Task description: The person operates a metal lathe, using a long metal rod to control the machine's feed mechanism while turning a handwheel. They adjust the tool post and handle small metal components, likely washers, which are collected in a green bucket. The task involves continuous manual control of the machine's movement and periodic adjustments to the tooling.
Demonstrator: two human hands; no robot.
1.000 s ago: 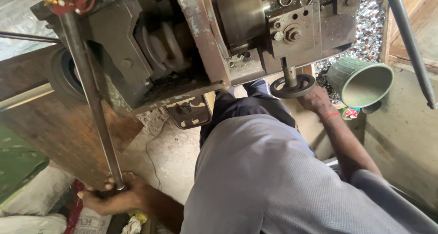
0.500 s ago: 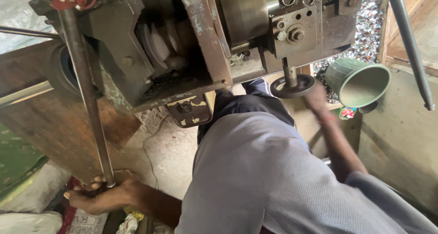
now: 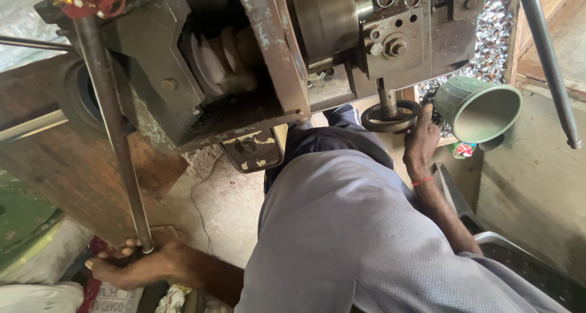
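Keep your left hand point(image 3: 137, 265) clenched round the near end of the long steel lever point(image 3: 113, 136) at the machine's left, and steady your right hand point(image 3: 421, 143), fingers wrapped on the small handwheel point(image 3: 390, 116) beside the green cup point(image 3: 479, 107).

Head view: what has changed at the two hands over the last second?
Little. The left hand holds the lower end of the long lever rod, which has swung slightly toward the left of the view. The right hand stayed on the small handwheel. The green funnel has not moved.
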